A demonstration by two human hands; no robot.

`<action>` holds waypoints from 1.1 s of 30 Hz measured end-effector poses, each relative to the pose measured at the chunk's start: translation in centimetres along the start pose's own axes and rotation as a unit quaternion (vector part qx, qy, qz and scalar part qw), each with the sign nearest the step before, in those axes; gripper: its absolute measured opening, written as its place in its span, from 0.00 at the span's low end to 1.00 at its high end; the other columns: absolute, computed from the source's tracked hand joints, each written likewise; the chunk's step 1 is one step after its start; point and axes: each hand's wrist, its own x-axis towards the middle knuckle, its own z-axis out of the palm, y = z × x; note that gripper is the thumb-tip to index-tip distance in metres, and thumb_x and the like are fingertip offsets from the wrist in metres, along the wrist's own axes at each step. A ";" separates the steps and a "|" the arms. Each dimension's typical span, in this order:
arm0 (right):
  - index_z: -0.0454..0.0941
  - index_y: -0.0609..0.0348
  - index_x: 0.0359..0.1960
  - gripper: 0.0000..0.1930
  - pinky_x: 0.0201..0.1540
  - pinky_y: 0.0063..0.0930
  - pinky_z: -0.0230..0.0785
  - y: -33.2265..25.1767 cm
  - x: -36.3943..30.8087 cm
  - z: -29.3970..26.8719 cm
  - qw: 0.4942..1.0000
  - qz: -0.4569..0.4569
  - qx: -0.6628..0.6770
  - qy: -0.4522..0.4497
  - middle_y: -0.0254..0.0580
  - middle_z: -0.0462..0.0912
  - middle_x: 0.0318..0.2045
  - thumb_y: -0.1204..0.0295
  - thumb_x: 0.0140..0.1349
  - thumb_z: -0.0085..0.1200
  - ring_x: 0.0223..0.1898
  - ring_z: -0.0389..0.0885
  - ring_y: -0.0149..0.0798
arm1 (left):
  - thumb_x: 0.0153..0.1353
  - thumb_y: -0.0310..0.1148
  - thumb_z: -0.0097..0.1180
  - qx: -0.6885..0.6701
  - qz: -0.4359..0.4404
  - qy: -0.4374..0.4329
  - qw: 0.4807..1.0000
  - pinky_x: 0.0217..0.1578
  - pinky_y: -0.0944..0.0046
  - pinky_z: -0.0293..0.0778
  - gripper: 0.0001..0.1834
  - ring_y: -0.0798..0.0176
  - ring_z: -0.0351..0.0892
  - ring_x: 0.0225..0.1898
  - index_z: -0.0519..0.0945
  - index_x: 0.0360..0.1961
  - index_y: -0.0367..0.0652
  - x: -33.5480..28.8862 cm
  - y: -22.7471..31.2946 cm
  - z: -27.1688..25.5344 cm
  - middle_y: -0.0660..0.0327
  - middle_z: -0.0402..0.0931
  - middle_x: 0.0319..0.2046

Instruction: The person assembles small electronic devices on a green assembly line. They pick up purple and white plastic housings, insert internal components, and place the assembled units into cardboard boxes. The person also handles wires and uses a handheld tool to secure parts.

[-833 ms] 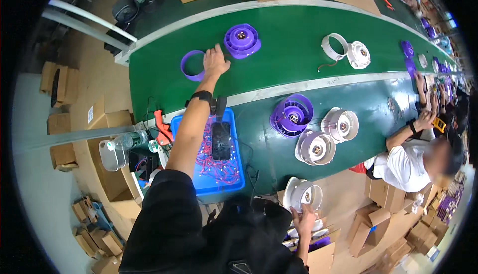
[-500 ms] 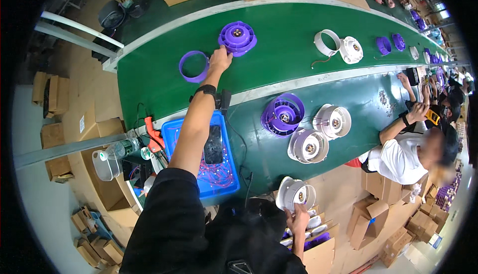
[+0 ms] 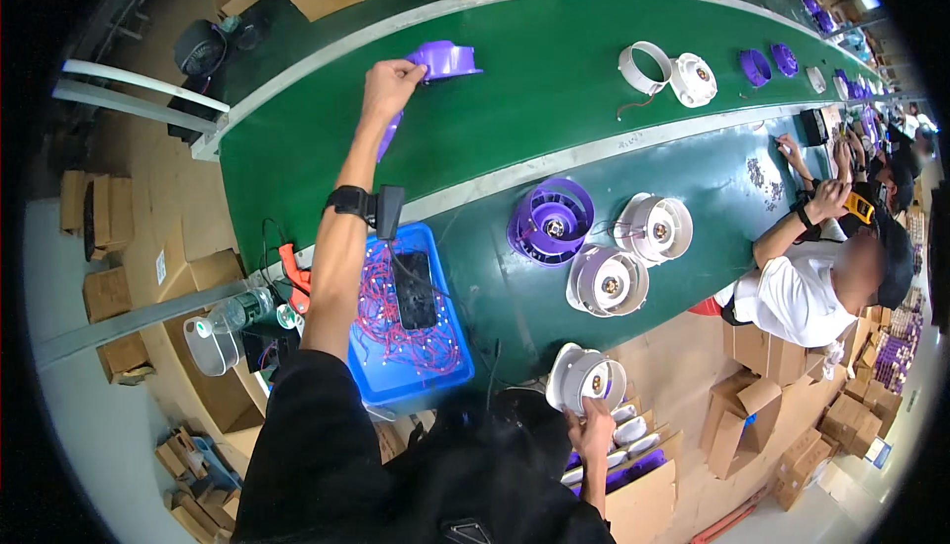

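On the green belt, my left hand (image 3: pixel 390 85) pinches the edge of a purple round fan housing (image 3: pixel 447 59), which is tipped up and seen from its side. A purple ring (image 3: pixel 388 136) lies behind my left wrist, mostly hidden by it. My right hand (image 3: pixel 592 431) grips the rim of a white round fan housing (image 3: pixel 586 380) with a small motor in its middle, just off the table's near edge. On the table between the hands stand a purple fan housing (image 3: pixel 552 222) and two white fan housings (image 3: pixel 608 281), open sides up.
A blue tray (image 3: pixel 427 392) holds tangled red wires and a dark phone (image 3: pixel 416 291). Left of it are an orange glue gun (image 3: pixel 294 275) and a plastic bottle (image 3: pixel 237 311). A white ring (image 3: pixel 643 67) stands further along the belt. At right sits a co-worker (image 3: pixel 792 317).
My left hand has moved left and up, tipping the purple fan housing from lying flat onto its edge. The purple ring is now mostly covered by my wrist. My right hand stays put.
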 end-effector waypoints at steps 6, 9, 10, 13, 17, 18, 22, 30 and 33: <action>0.72 0.63 0.26 0.11 0.35 0.44 0.68 0.1 0.1 0.0 1.000 0.019 -0.002 -0.007 0.49 0.77 0.27 0.70 0.48 0.62 0.34 0.75 0.54 | 0.53 0.42 0.60 0.108 0.007 -0.094 0.990 0.35 0.59 0.76 0.14 0.54 0.83 0.30 0.85 0.30 0.42 -1.7 5.0 -4.0 0.53 0.82 0.26; 0.73 0.63 0.26 0.11 0.35 0.44 0.68 0.0 0.2 0.0 1.000 0.017 0.003 0.002 0.49 0.77 0.27 0.70 0.49 0.62 0.34 0.75 0.54 | 0.50 0.42 0.62 0.155 -0.035 -0.145 0.977 0.36 0.57 0.76 0.14 0.51 0.83 0.33 0.86 0.30 0.43 -0.7 -0.2 -2.0 0.51 0.82 0.28; 0.73 0.63 0.26 0.11 0.36 0.44 0.68 0.0 0.3 0.1 1.000 0.016 0.005 0.006 0.49 0.77 0.27 0.69 0.49 0.62 0.34 0.75 0.54 | 0.49 0.42 0.63 0.170 -0.049 -0.156 0.972 0.36 0.57 0.76 0.14 0.51 0.82 0.33 0.86 0.30 0.43 -0.3 -2.2 -1.3 0.50 0.82 0.29; 0.73 0.63 0.27 0.11 0.36 0.44 0.68 0.1 0.3 0.0 1.000 0.013 -0.011 -0.005 0.49 0.77 0.27 0.69 0.49 0.62 0.34 0.75 0.54 | 0.49 0.42 0.62 0.120 -0.109 -0.215 0.963 0.39 0.57 0.76 0.14 0.52 0.82 0.35 0.86 0.31 0.44 0.3 -6.5 -1.0 0.51 0.82 0.31; 0.74 0.63 0.28 0.12 0.35 0.44 0.69 -0.3 0.3 0.2 0.999 0.032 -0.001 -0.006 0.51 0.77 0.28 0.70 0.48 0.63 0.34 0.76 0.56 | 0.54 0.40 0.57 0.117 -0.069 -0.264 0.955 0.44 0.61 0.74 0.16 0.59 0.80 0.39 0.83 0.39 0.41 -0.3 -7.3 -2.2 0.56 0.82 0.37; 0.75 0.63 0.29 0.12 0.35 0.44 0.69 -0.1 0.2 0.4 1.000 0.028 0.000 -0.002 0.54 0.78 0.30 0.70 0.47 0.64 0.33 0.76 0.58 | 0.56 0.40 0.56 0.119 -0.030 -0.280 0.952 0.44 0.62 0.73 0.17 0.60 0.80 0.39 0.82 0.41 0.40 -0.6 -7.5 -2.7 0.57 0.81 0.38; 0.75 0.63 0.29 0.13 0.33 0.44 0.70 0.3 0.3 0.7 1.000 0.029 0.005 -0.005 0.55 0.78 0.31 0.71 0.45 0.64 0.32 0.77 0.60 | 0.55 0.40 0.57 0.022 -0.016 -0.373 0.928 0.53 0.62 0.68 0.24 0.58 0.74 0.50 0.76 0.51 0.40 -2.4 -7.5 -4.5 0.53 0.76 0.48; 0.74 0.62 0.28 0.10 0.35 0.43 0.68 -1.1 1.0 0.3 1.000 0.010 -0.017 -0.004 0.48 0.79 0.28 0.71 0.48 0.62 0.34 0.75 0.52 | 0.47 0.51 0.63 0.214 0.023 -0.217 0.952 0.56 0.51 0.65 0.43 0.42 0.70 0.55 0.63 0.60 0.38 -7.9 -3.7 -2.8 0.42 0.70 0.53; 0.75 0.61 0.28 0.10 0.36 0.43 0.68 -0.7 0.8 0.7 1.000 0.016 -0.014 -0.007 0.47 0.78 0.28 0.71 0.48 0.62 0.34 0.75 0.52 | 0.50 0.50 0.60 0.193 -0.032 -0.142 0.970 0.52 0.49 0.69 0.39 0.41 0.72 0.52 0.64 0.58 0.36 -8.6 -3.3 -0.5 0.41 0.72 0.50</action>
